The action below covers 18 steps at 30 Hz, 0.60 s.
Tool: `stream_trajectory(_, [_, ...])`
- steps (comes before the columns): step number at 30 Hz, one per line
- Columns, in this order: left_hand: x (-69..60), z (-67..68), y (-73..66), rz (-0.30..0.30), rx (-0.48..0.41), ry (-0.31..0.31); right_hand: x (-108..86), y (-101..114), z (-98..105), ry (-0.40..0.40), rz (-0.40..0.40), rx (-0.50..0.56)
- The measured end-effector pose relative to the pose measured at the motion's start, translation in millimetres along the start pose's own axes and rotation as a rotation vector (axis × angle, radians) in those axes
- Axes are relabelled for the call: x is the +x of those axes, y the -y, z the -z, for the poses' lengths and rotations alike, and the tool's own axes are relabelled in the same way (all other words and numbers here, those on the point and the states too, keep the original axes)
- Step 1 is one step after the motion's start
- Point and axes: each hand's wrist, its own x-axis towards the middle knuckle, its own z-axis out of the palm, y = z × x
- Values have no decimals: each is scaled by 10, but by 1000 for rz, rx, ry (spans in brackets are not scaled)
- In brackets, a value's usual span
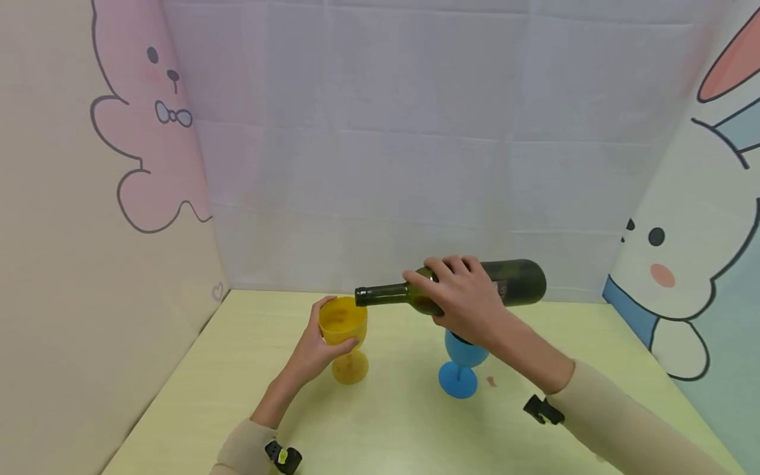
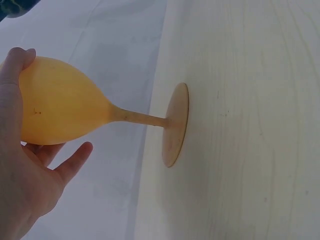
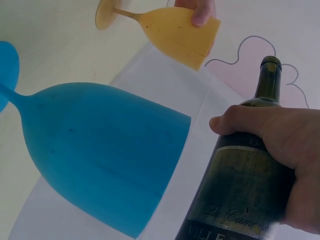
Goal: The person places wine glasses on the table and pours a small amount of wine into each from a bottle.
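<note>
- Yellow goblet (image 1: 343, 324), its bowl gripped by the left hand (image 1: 315, 349).
- Right of the yellow goblet, the right hand (image 1: 466, 300) clasps a green bottle (image 1: 518, 280), tipped sideways, mouth near that goblet's rim.
- Blue goblet (image 1: 467, 354) on the table (image 1: 392, 422), right of the yellow goblet.

I'm at a table (image 1: 386, 429) in a small walled-in nook, whether home or studio I can't tell.
Ahead of me a pale, fold-creased sheet (image 1: 380, 171) closes the back of the wood-grained top; on my left a beige wall (image 1: 71, 297) carries a bow-tied pink cartoon animal (image 1: 139, 138), on my right a white cartoon rabbit (image 1: 691, 277) decorates the other side.
</note>
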Motion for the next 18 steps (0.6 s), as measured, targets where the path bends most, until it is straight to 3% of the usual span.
stream_trajectory(4, [-5,-3,10,-9,1,-2,28,15,-48,22,6,-11])
stream_trajectory(12, [-1,-3,16,-38,20,-15,79,65,-124,-9,54,-50])
stream_trajectory(18, [-7,7,18,-27,9,2,111,103,-176,45,59,-89])
